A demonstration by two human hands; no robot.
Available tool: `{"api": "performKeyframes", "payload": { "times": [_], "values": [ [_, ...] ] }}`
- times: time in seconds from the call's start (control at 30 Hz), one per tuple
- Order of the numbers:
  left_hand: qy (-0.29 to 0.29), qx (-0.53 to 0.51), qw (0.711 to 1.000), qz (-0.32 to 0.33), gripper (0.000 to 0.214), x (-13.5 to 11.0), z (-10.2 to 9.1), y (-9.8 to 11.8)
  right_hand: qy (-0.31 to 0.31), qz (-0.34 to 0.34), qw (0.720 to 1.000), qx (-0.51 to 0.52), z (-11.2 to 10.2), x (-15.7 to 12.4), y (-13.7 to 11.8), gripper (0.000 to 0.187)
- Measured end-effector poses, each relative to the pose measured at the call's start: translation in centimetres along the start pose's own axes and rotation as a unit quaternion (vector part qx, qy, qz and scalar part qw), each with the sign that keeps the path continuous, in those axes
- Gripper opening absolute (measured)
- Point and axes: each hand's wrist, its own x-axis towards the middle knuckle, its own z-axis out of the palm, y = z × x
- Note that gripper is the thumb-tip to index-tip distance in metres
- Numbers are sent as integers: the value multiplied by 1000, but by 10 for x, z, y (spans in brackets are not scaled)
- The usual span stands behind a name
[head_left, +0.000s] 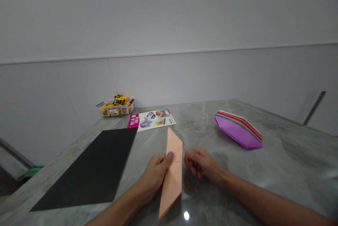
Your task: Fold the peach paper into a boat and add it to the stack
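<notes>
My left hand [157, 169] grips a folded sheet of peach paper [174, 175] near its middle, the thumb lying on its face. The paper is a long shape with slanted ends and stands on edge, tilted, above the table. Just to its right, my right hand [198, 162] is curled with the fingers bent in, close to the paper's right edge but apart from it. Whether anything sits inside those curled fingers cannot be seen.
A large black sheet [95, 166] lies on the grey marbled table [198, 124] at left. Behind it are a printed leaflet [155, 119] and a clear box [115, 110] of yellow toy vehicles. At right rests a stack of folded coloured papers [239, 131], purple in front.
</notes>
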Motion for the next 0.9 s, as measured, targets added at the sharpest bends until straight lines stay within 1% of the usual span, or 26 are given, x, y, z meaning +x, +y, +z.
{"api": "performKeyframes", "payload": {
  "times": [0.07,0.1,0.13,0.17,0.23,0.3,0.33,0.4,0.5,0.6,0.7,0.77,0.87,0.9],
  "values": [
    [23,-18,1000,5,57,4,-1,-4,-87,4,996,-33,7,-3,1,55],
    [26,-26,999,4,56,5,-1,-5,-111,2,993,-46,10,-5,2,54],
    [26,-37,999,3,54,6,-2,-7,-120,0,991,-55,12,-6,3,52],
    [21,-52,998,3,52,6,-1,-7,-119,-1,991,-62,14,-7,3,50],
    [-14,-97,995,3,47,5,0,-6,-102,-6,992,-75,14,-8,2,50],
    [-50,-141,989,6,41,3,2,-3,-82,-26,991,-101,13,-9,0,51],
    [-59,-155,986,9,39,2,3,-1,-80,-39,989,-117,13,-11,-1,52],
    [-54,-159,986,22,36,2,3,1,-94,-65,983,-145,12,-13,-4,56],
    [-26,-114,993,34,39,4,-1,-1,-119,-91,973,-178,14,-17,-6,60],
    [-3,-64,998,19,44,6,-5,-4,-131,-95,968,-190,15,-19,-7,61],
    [2,-57,998,2,46,4,-6,-4,-136,-94,965,-203,16,-21,-10,63],
    [-7,-70,997,-10,47,3,-5,-4,-152,-124,955,-221,16,-24,-13,64],
    [-24,-93,995,-20,48,1,-2,-4,-181,-194,933,-242,14,-26,-18,64],
    [-23,-99,995,-17,47,0,-1,-3,-182,-199,932,-243,13,-26,-18,65]
  ]
}}
